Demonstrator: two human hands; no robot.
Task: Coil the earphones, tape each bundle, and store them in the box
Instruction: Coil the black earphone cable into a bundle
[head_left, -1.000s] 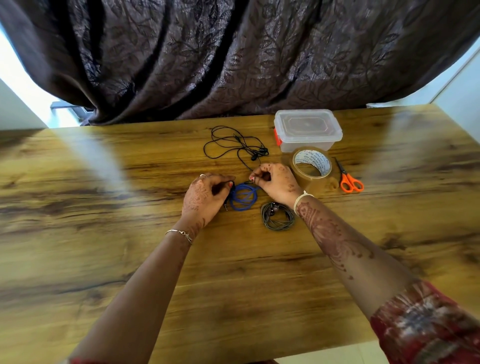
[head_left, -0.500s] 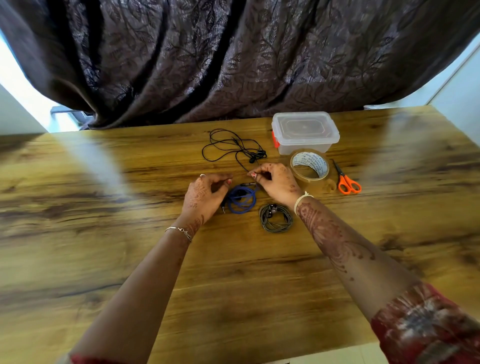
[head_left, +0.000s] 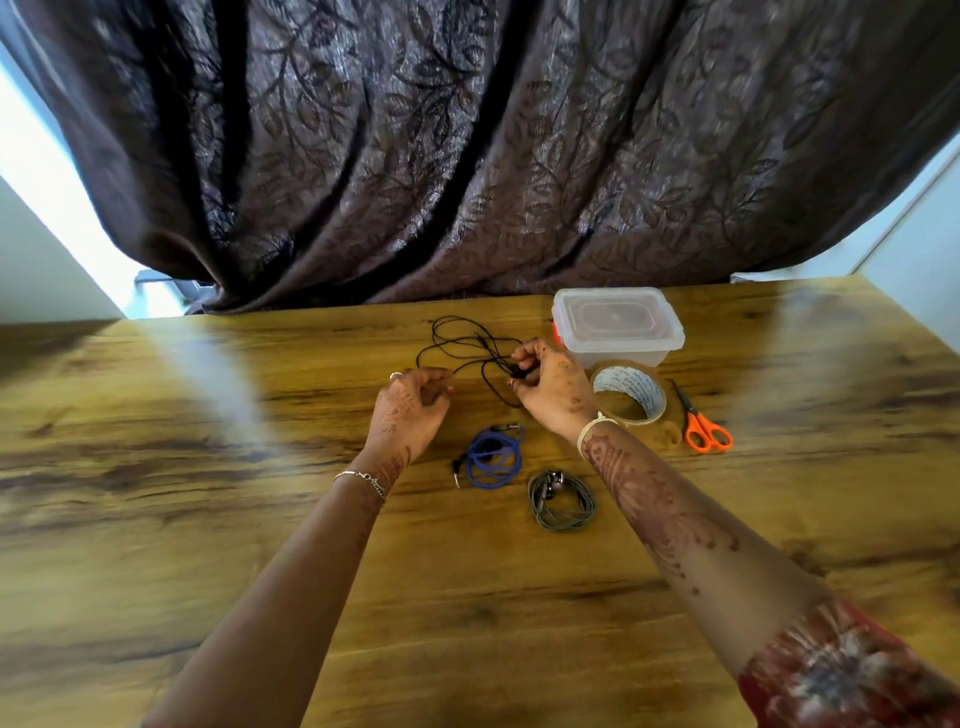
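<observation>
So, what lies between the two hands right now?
In the head view, loose black earphone cable runs between left hand and right hand, over bare table.

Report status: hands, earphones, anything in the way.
Both busy: left hand pinches, right hand grips the black earphones, uncoiled. On the table, blue coil and grey coil; box shut. Nothing blocking; tape roll and scissors beside right hand.

I see a blue earphone coil (head_left: 498, 460), a grey coil (head_left: 561, 522), loose black earphones (head_left: 483, 340), orange-handled scissors (head_left: 693, 421), a clear box (head_left: 618, 322), a wood-grain counter (head_left: 260, 519) and a brown leaf-patterned curtain (head_left: 467, 156).
</observation>
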